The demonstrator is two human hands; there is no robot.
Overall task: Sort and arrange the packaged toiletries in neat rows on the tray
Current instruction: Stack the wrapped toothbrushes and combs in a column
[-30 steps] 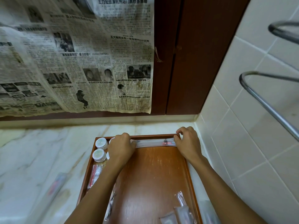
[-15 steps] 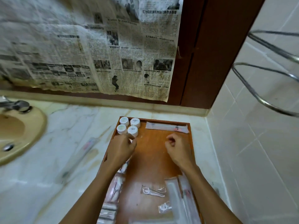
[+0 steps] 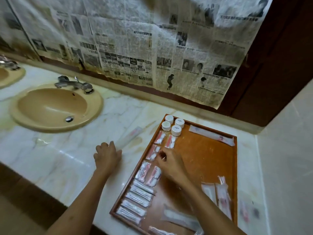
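Now the left hand rests on the worktop just short of a long packet, fingers relaxed and holding nothing. Right hand hovers over the tray, fingertips pinched; whether they hold anything, I cannot tell. Best play: slide that stray packet in beside the long one at the far rim. Count: four white jars, five red-and-white sachets, five stick packets.
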